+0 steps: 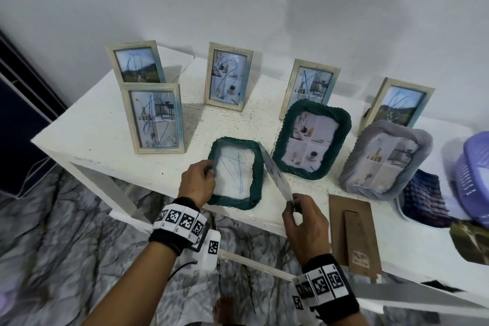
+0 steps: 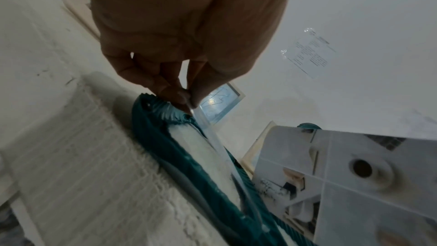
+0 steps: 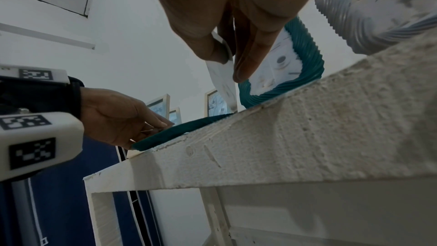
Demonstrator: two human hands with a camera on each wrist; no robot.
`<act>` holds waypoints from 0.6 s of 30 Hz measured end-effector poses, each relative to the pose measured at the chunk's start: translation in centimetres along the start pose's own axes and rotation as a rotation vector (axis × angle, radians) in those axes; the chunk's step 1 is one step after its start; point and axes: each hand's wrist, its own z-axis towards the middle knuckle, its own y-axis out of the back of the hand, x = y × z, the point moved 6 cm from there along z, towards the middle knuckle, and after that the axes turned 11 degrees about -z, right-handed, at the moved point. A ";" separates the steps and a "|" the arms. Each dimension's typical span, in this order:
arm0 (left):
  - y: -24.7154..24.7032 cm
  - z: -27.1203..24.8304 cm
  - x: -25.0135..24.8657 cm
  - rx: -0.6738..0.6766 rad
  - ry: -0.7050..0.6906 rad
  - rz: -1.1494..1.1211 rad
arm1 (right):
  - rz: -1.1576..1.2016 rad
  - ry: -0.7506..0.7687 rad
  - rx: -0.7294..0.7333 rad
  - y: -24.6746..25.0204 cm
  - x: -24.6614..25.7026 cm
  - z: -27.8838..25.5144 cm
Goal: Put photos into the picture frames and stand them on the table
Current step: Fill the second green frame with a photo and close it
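A teal ribbed frame (image 1: 255, 180) lies flat near the table's front edge. My left hand (image 1: 210, 171) pinches the left edge of the clear pane (image 1: 232, 172) that sits in its opening; in the left wrist view thumb and fingers (image 2: 182, 94) hold the pane (image 2: 217, 147) slightly raised above the frame (image 2: 165, 147). My right hand (image 1: 291, 202) pinches a photo (image 1: 275, 172) by its near corner, edge-on and tilted just right of the frame. The right wrist view shows the photo (image 3: 222, 81) between thumb and fingers.
Several wooden frames with photos stand along the back of the white table (image 1: 105, 124). A standing teal frame (image 1: 312, 137) and a grey frame (image 1: 383, 156) sit right of centre. A brown backing board (image 1: 354, 235), loose photos (image 1: 423, 204) and a purple basket (image 1: 473, 174) lie to the right.
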 end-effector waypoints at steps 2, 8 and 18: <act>0.2 0.1 0.0 -0.009 0.002 -0.033 | 0.008 -0.027 -0.007 0.2 -0.1 -0.1; 0.4 0.5 -0.3 0.013 -0.009 -0.060 | 0.021 -0.061 -0.029 0.6 -0.7 -0.5; 0.4 0.5 -0.1 0.001 -0.011 -0.171 | 0.050 -0.086 -0.023 0.6 -0.9 -0.5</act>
